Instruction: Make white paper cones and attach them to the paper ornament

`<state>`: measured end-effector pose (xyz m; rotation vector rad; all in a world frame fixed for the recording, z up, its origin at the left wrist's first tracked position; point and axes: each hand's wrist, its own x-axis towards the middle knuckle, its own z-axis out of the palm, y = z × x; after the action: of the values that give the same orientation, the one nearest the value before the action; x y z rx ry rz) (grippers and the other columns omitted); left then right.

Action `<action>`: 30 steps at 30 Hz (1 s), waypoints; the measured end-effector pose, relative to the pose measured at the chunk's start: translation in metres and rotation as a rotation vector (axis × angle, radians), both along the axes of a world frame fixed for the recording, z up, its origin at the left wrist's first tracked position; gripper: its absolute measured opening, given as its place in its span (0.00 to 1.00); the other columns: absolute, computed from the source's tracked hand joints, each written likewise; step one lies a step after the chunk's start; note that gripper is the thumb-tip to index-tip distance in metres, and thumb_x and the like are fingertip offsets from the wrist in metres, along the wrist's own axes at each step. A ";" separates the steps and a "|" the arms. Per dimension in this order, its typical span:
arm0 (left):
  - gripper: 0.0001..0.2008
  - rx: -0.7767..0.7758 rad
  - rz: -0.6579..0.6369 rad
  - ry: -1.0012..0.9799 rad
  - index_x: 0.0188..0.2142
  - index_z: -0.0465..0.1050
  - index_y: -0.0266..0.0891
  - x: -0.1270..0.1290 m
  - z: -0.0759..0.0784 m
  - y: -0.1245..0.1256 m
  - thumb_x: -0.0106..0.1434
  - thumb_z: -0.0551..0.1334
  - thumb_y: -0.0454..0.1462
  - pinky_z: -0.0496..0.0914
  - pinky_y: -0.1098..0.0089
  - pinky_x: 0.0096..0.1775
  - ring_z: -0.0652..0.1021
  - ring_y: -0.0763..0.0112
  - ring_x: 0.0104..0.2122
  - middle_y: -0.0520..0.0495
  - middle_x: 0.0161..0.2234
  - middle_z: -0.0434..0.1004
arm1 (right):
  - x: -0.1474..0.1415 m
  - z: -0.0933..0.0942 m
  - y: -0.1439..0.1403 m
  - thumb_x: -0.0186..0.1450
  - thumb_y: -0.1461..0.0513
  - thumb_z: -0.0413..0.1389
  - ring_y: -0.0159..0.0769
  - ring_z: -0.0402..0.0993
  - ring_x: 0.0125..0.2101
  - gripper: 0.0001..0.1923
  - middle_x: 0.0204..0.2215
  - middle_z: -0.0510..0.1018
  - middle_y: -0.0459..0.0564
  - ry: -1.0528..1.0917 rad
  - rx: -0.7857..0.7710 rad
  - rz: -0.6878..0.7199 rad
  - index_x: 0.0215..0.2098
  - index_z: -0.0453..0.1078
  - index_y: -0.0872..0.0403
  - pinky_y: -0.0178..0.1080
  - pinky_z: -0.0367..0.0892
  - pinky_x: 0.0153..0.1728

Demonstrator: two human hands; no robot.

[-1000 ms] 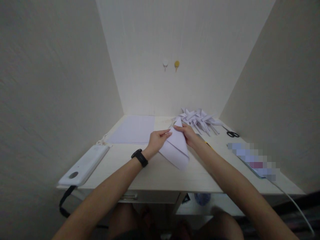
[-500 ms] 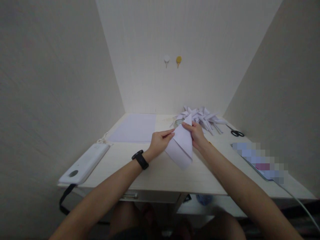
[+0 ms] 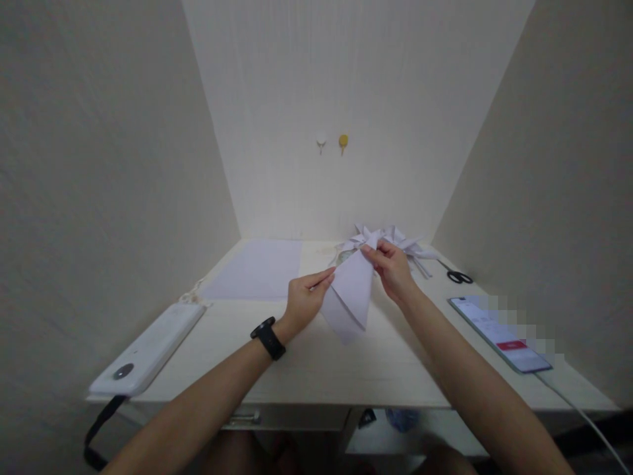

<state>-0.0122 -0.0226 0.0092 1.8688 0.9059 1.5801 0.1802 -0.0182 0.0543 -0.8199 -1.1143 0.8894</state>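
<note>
Left hand [image 3: 301, 305]: pinched on the left edge of the folded paper, thumb against fingertips; black band [image 3: 268, 338] on the wrist.
Right hand [image 3: 392, 268]: closed on the paper's upper tip, fingers curled round it.
Folded paper [image 3: 349, 297]: white, matte, kite-shaped with crisp creases; held between both hands, lower point just above the desk, contact hard to judge.
Desk [image 3: 316, 363]: pale wood grain, smooth, under both hands; front edge cut by the forearms.
White device [image 3: 148, 348]: left of the left hand, oblong, rounded, glossy, dark round spot; black strap hanging off the edge, end out of sight.
Phone [image 3: 499, 333]: right of the right hand, flat, screen lit, partly blurred; white cable attached.
Flat sheet [image 3: 254, 278]: beyond the left hand, rectangular, smooth.
Pile of folded papers [image 3: 395, 241]: just behind the right hand, spiky, partly hidden by it.
Scissors [image 3: 457, 275]: far right, black handles, blades hard to make out.
</note>
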 end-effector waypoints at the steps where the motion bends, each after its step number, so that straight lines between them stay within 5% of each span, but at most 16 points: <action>1: 0.10 0.015 0.007 -0.002 0.42 0.82 0.39 0.000 0.000 -0.001 0.62 0.65 0.38 0.77 0.62 0.50 0.83 0.61 0.43 0.47 0.43 0.82 | 0.003 0.003 0.000 0.46 0.51 0.71 0.31 0.69 0.24 0.19 0.23 0.77 0.44 -0.020 0.018 -0.002 0.26 0.74 0.54 0.35 0.63 0.28; 7: 0.11 0.120 0.081 0.001 0.42 0.82 0.39 -0.001 0.015 -0.003 0.61 0.66 0.38 0.79 0.64 0.45 0.84 0.63 0.38 0.46 0.41 0.83 | 0.001 0.035 0.000 0.48 0.51 0.70 0.31 0.67 0.23 0.17 0.22 0.76 0.45 -0.170 0.096 0.070 0.25 0.75 0.54 0.35 0.61 0.26; 17: 0.12 0.157 0.019 -0.137 0.43 0.82 0.42 0.014 0.108 0.014 0.58 0.70 0.39 0.79 0.66 0.46 0.84 0.63 0.40 0.47 0.41 0.84 | -0.019 0.083 0.011 0.50 0.49 0.70 0.32 0.67 0.23 0.18 0.22 0.75 0.44 -0.274 0.245 0.151 0.25 0.74 0.54 0.35 0.62 0.26; 30: 0.09 0.202 -0.079 0.084 0.41 0.83 0.44 0.016 0.131 0.034 0.60 0.68 0.38 0.78 0.67 0.41 0.84 0.63 0.38 0.47 0.40 0.84 | 0.002 0.101 0.006 0.49 0.50 0.71 0.33 0.71 0.28 0.18 0.26 0.78 0.47 -0.212 0.260 0.027 0.29 0.76 0.53 0.37 0.68 0.31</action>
<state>0.0038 0.0112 0.1401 2.0968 0.7197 1.6063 0.1827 -0.0120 0.1558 -0.6942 -1.3970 0.6722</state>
